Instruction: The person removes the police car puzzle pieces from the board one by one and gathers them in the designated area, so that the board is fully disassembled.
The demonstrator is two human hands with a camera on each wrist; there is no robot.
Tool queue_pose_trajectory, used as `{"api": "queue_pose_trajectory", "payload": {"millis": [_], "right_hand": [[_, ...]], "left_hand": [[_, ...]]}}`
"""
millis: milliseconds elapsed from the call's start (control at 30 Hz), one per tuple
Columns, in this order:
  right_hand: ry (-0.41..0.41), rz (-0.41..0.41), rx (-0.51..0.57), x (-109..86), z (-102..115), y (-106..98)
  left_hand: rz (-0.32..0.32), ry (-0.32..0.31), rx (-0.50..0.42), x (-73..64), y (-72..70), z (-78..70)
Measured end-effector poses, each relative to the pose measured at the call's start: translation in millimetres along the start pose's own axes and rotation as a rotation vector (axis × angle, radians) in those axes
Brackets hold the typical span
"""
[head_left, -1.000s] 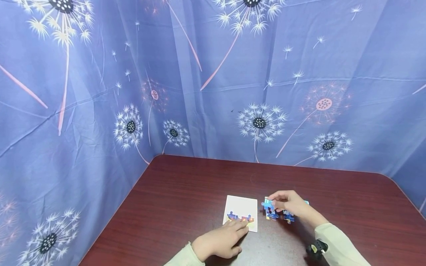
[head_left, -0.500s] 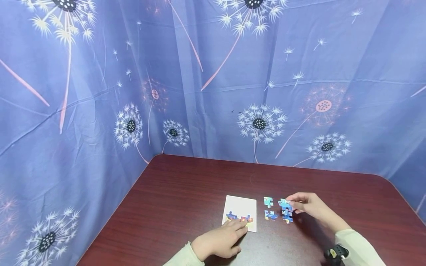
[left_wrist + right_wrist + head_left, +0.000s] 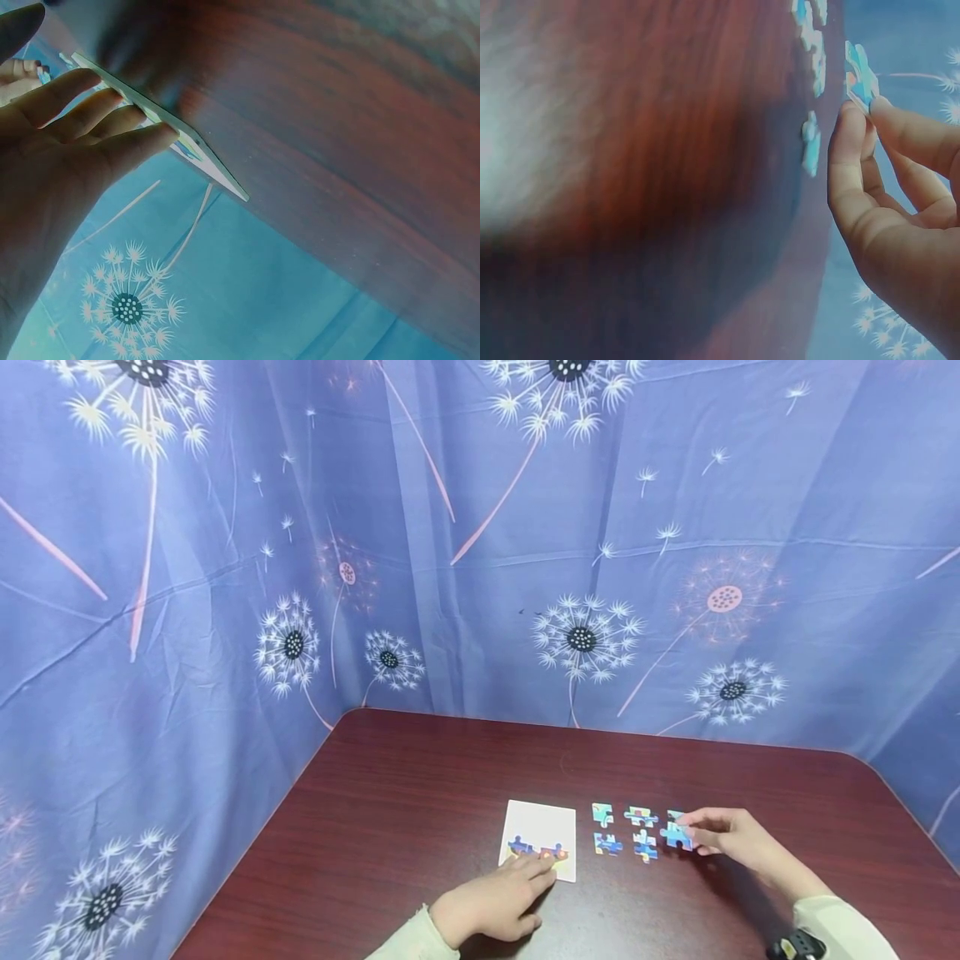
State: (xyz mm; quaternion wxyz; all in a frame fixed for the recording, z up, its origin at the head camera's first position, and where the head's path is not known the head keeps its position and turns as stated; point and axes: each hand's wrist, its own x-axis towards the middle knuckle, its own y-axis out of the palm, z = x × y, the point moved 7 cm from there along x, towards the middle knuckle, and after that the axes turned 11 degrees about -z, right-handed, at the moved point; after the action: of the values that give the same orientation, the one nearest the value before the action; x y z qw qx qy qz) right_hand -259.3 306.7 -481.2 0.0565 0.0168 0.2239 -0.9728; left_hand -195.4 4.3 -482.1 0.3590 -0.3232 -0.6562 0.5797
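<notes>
My left hand (image 3: 504, 897) lies with extended fingers over the lower part of a white puzzle board (image 3: 542, 820). Two fitted puzzle pieces show on the board just beyond the fingertips; the fingers cover its bottom edge. In the left wrist view the fingertips touch the board's edge (image 3: 225, 177). Between thumb and fingers, my right hand (image 3: 729, 838) pinches a light-blue jigsaw piece (image 3: 677, 836). In the right wrist view that piece (image 3: 861, 73) is off the table, tilted. Behind it, another jigsaw piece (image 3: 674, 816) is partly hidden.
Several loose jigsaw pieces (image 3: 645, 847) lie in two short rows between the board and my right hand. The dark red wooden table (image 3: 420, 793) ends at a blue dandelion-print curtain (image 3: 480, 610) at the back and left.
My right hand has moved to the right with the pinched piece, passing over the loose pieces and uncovering them. My left hand has stayed on the board.
</notes>
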Motion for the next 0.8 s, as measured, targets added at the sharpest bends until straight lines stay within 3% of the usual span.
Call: {"api": "queue_pose_trajectory", "payload": {"millis": [267,433,800], "right_hand": [[0.060,0.037,-0.017,-5.6,-17,-5],[0.038,0.060,-0.024,-7.4,-20,-5],[0.020,-0.010,-0.083,-5.8,-24,-6]], "left_hand": [[-0.002,-0.002,-0.003,-0.3,-3.6,-1.9],[0.009,-0.013,-0.011,-0.4,-3.4,-1.9],[-0.004,-0.003,0.012,-0.2,-1.6,-1.5]]}}
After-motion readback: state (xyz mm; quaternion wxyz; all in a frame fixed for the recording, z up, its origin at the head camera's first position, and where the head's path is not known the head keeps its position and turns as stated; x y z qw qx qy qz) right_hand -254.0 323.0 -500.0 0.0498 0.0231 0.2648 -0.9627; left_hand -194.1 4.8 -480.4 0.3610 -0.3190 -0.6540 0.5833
